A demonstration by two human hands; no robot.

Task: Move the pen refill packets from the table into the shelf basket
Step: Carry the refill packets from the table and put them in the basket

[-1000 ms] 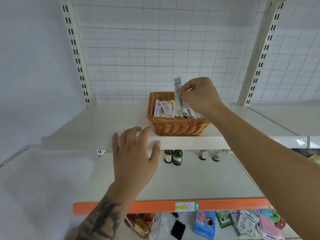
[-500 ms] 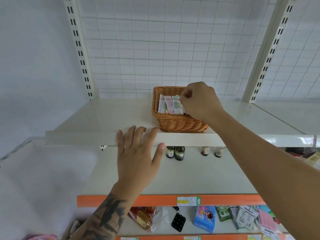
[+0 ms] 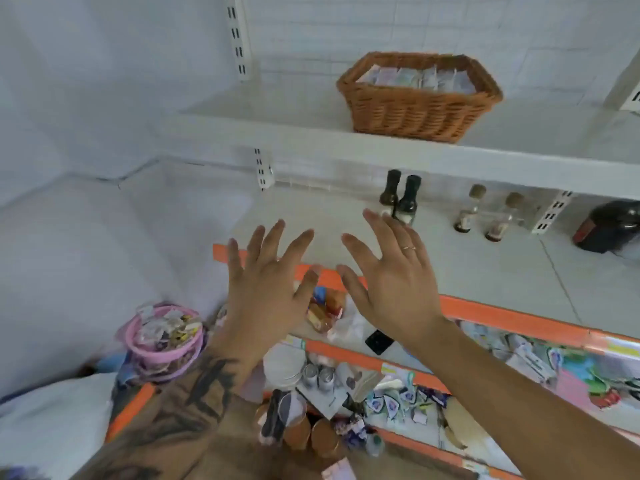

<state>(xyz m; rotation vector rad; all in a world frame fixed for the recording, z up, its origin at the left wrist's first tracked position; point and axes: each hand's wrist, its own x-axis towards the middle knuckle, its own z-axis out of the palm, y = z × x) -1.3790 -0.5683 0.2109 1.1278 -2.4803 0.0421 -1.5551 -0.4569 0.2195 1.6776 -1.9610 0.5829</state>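
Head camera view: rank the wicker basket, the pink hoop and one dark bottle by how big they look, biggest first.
1. wicker basket
2. pink hoop, though it lies nearer the camera, so true size is unsure
3. dark bottle, clearly the smallest

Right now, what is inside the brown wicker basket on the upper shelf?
Pale pen refill packets stand packed inside the brown wicker basket; the basket wall covers their lower parts and the bottom.
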